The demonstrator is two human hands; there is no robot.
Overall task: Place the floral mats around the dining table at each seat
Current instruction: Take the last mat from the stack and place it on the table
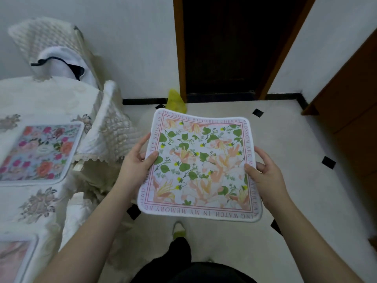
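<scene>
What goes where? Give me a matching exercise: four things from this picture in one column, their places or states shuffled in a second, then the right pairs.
Things:
1. green-leaf mat
2. pink-rose mat
3. yellow bag
4. white towel

Places:
A. on the floor by the door frame
B. draped over a chair back
C. held at both side edges by the left hand and right hand
D. lying flat on the table

Pairs: 1-C, 2-D, 3-A, 4-B
</scene>
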